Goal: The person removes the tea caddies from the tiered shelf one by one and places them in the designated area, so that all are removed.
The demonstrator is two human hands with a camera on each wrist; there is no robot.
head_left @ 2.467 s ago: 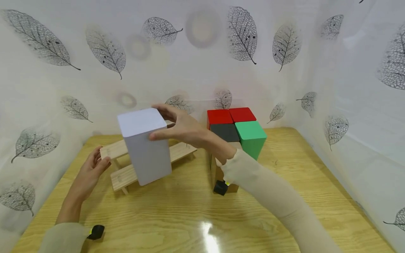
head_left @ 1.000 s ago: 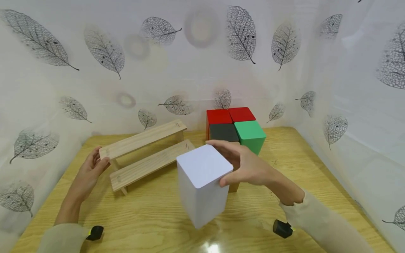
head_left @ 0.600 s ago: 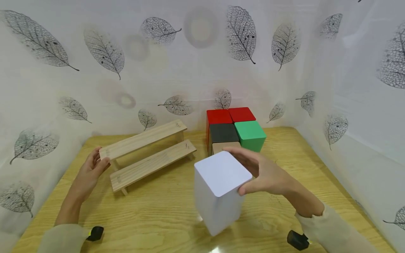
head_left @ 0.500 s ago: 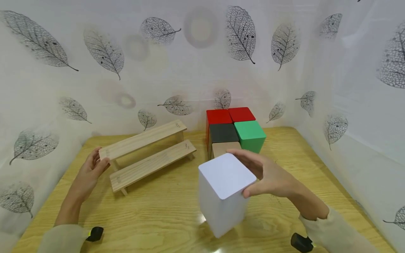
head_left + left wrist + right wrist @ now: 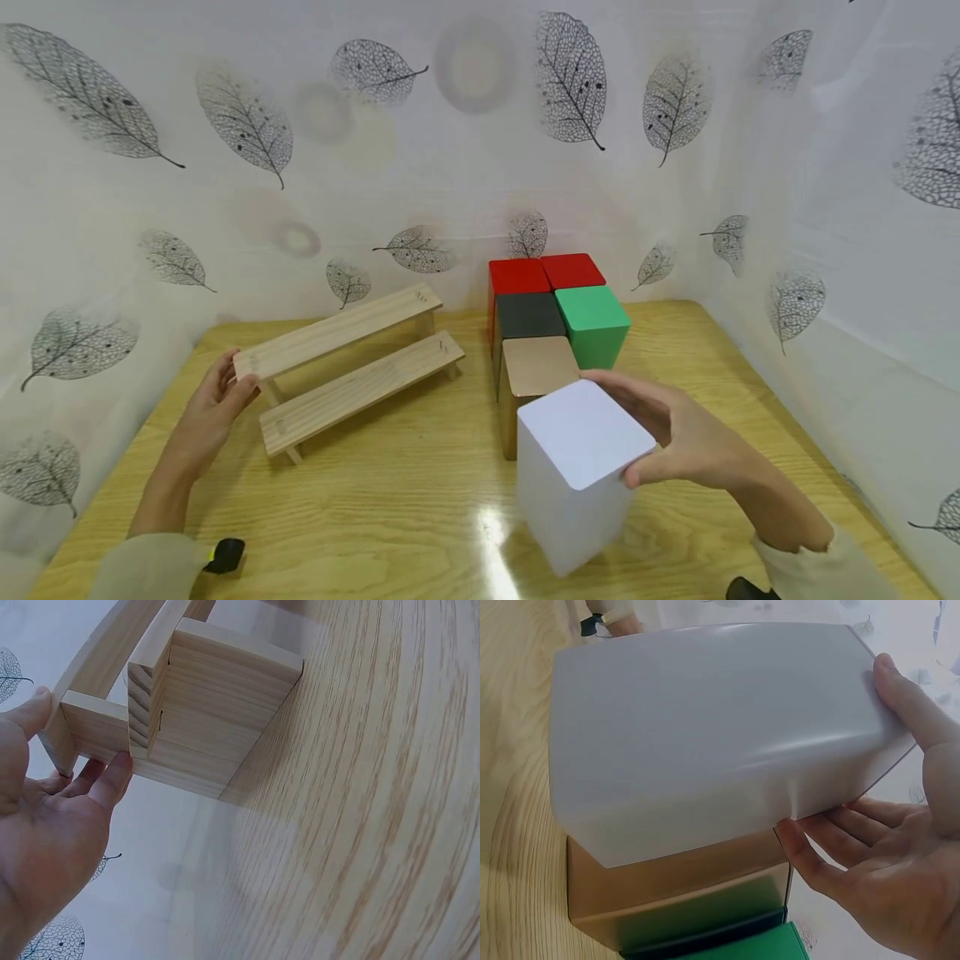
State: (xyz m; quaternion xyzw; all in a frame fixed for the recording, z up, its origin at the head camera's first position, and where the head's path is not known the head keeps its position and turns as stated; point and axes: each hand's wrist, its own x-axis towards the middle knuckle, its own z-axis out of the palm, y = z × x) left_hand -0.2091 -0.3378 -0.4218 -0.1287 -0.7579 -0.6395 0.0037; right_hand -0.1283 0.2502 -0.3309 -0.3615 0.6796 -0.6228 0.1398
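My right hand [image 5: 690,437] grips a tall white box [image 5: 585,433] with rounded edges near its top, thumb on one side and fingers on another. The box leans slightly; whether its base touches the table cannot be told. Just behind it stands a gold-brown box [image 5: 540,367], partly hidden by the white one. At the left, my left hand [image 5: 206,421] pinches the near end of the upper board of a two-step wooden rack [image 5: 337,333]. In the left wrist view its thumb lies over the board of the rack [image 5: 150,667] and its fingers reach underneath.
Behind the gold-brown box, a black box [image 5: 530,315], a green box [image 5: 594,321] and two red boxes, one left [image 5: 519,275] and one right [image 5: 573,271], stand close together. A wood-grain table [image 5: 390,500] lies beneath, with leaf-patterned white sheeting [image 5: 465,167] around it.
My right hand has carried the white box from in front of the rack rightward and nearer to me, uncovering the rack and then the gold-brown box. My left hand has stayed on the rack.
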